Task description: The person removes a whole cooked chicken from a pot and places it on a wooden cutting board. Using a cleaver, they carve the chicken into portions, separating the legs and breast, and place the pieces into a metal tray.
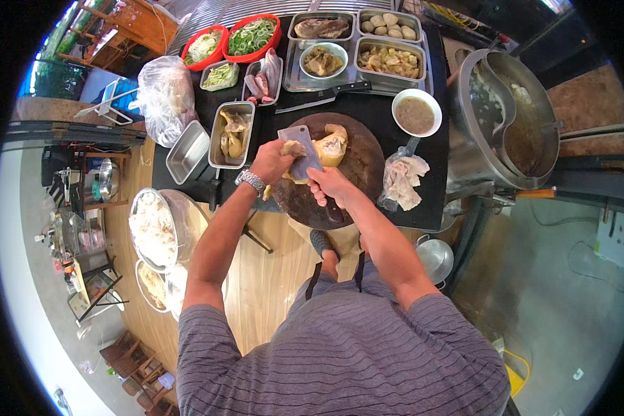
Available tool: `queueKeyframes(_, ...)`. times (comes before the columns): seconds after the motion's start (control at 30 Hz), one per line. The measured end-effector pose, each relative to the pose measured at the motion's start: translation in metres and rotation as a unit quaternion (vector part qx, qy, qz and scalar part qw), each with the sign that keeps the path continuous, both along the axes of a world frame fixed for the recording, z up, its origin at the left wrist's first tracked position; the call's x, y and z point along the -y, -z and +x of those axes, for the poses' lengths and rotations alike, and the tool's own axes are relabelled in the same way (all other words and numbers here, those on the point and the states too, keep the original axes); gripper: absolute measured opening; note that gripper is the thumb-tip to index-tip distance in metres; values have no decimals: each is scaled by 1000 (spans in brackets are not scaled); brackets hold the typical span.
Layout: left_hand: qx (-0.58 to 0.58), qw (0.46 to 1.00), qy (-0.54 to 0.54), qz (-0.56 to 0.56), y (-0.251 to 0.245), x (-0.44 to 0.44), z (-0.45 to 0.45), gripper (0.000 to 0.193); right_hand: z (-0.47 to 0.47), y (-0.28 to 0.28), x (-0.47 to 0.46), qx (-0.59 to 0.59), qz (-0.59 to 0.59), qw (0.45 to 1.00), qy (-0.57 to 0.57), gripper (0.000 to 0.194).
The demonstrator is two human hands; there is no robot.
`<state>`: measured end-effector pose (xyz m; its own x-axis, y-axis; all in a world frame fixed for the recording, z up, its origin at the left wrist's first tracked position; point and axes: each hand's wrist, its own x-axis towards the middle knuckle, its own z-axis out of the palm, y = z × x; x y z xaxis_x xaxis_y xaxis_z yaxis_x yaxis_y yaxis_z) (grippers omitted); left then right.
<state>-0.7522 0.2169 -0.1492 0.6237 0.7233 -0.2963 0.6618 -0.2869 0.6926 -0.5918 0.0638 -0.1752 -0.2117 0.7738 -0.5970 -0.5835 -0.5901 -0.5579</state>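
On a round wooden chopping block (361, 171) lies a piece of cooked chicken (333, 147) with yellow skin and a pale cut face. My right hand (330, 186) grips a cleaver (301, 143), its broad blade tilted across the block between that piece and my left hand (271, 162). Fingers of my left hand are closed on a smaller chicken piece (294, 149) at the blade's left side. More yellow chicken shows under the blade, partly hidden. Left of the block, a steel pan (212, 148) holds several chicken parts.
A long knife (317, 99) lies behind the block. Right of it are a bowl of brownish liquid (416, 114) and a crumpled cloth (403, 179). A divided steel pot (499, 119) stands at far right. An inner tray (188, 152) and plastic bag (164, 101) sit left.
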Motion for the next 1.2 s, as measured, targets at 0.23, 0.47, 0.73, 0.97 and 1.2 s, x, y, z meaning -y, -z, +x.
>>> queueKeyframes(0.23,1,1000,-18,-7,12,-9,-8,28,-1,-3,44,13,-43,997,-56,31)
queueKeyframes(0.47,-5,998,27,57,-1,11,12,28,-24,1,-7,31,27,999,-21,31)
queueKeyframes(0.73,8,996,-69,54,-17,-9,-22,30,-12,-22,53,120,4,987,-105,33)
queueKeyframes(0.97,121,987,-79,-63,-30,22,-6,30,-59,2,-12,92,54,991,-79,29)
queueKeyframes(1.2,145,980,-129,45,-47,-2,-47,37,-58,13,33,570,206,763,-222,32)
